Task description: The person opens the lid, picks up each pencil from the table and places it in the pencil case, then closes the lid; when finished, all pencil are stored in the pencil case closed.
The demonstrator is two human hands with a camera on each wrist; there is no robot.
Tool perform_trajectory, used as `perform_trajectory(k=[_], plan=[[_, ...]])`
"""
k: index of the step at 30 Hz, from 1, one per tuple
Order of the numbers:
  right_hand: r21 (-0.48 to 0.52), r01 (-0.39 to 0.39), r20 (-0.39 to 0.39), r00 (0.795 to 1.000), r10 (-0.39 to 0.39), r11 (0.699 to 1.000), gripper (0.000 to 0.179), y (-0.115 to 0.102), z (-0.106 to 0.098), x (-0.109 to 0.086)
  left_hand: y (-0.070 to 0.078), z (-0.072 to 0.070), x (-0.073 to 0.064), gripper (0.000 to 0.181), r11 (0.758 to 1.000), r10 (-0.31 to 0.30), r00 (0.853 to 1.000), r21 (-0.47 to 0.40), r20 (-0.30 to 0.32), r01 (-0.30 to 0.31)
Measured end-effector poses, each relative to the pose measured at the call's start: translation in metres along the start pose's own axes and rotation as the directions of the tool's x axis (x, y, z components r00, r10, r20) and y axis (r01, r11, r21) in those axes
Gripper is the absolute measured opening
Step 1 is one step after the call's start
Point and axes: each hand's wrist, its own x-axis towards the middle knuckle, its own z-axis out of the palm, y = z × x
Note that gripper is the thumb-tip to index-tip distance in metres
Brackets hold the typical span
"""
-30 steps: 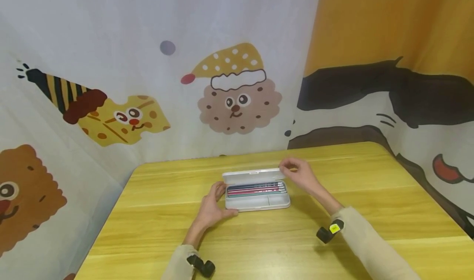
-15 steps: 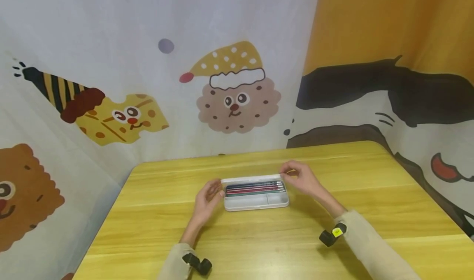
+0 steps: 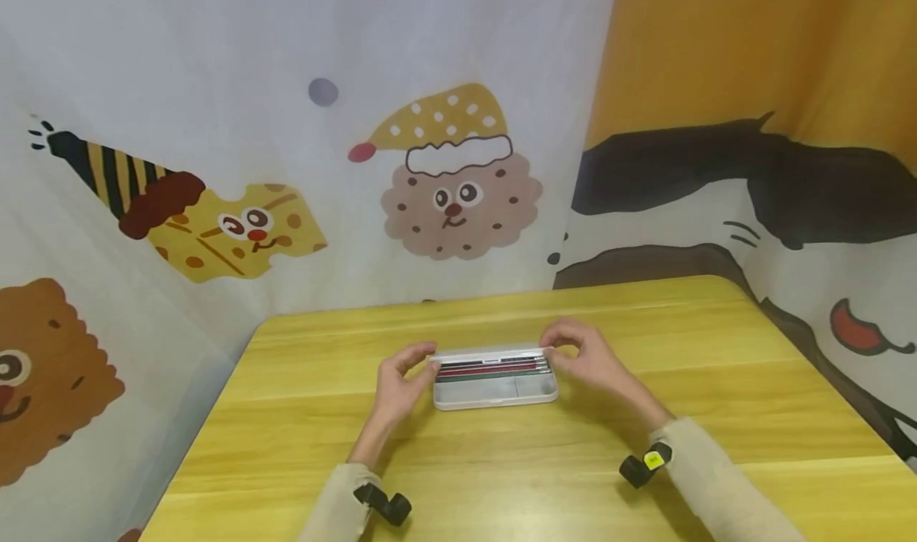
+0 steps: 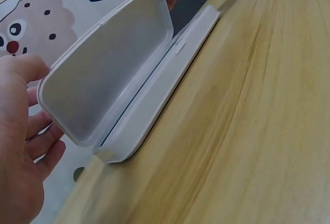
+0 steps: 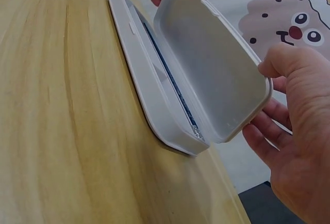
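A white pencil case (image 3: 473,392) lies on the table with its hinged lid (image 3: 473,354) raised at the back. Several pencils (image 3: 487,370), dark, red and green, lie side by side in its rear compartment. The front part holds a divider and no pencils. My left hand (image 3: 396,384) pinches the lid's left end, thumb at the edge and fingers behind it, as the left wrist view shows. At the other end my right hand (image 5: 309,115) holds the lid the same way. A blue pencil (image 5: 172,82) shows along the case's inside in the right wrist view.
The yellow wood-grain table (image 3: 487,478) spreads around the case, its far edge close to a cartoon-printed curtain (image 3: 286,40). A black camera mount sits on each sleeve, the left one (image 3: 383,504) and the right one (image 3: 645,464).
My left hand has left the case's left side and front and taken hold of the lid's left end. The lid has tipped forward, over the rear pencils, with the right hand on it throughout.
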Motion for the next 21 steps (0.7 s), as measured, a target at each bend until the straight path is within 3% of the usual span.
perform_trajectory(k=[5, 12, 15, 21], plan=[[-0.012, -0.006, -0.007, 1.000, 0.006, 1.000, 0.024, 0.000, 0.002, -0.005, -0.002, 0.001, -0.001, 0.019, 1.000, 0.005, 1.000, -0.014, 0.022, -0.004], [-0.049, 0.004, 0.005, 1.000, -0.004, 0.999, 0.023, -0.002, 0.003, -0.008, -0.003, 0.000, -0.004, 0.018, 0.999, -0.033, 0.998, 0.016, 0.048, 0.033], [-0.058, -0.011, 0.011, 1.000, 0.012, 0.998, 0.024, -0.002, 0.003, -0.010, -0.007, 0.000, -0.006, 0.018, 0.999, 0.001, 0.998, 0.036, 0.057, -0.003], [-0.104, -0.003, 0.026, 1.000, 0.006, 0.995, 0.026, -0.001, 0.005, -0.015, -0.039, 0.001, -0.008, 0.018, 0.992, 0.090, 0.993, 0.079, 0.073, -0.096]])
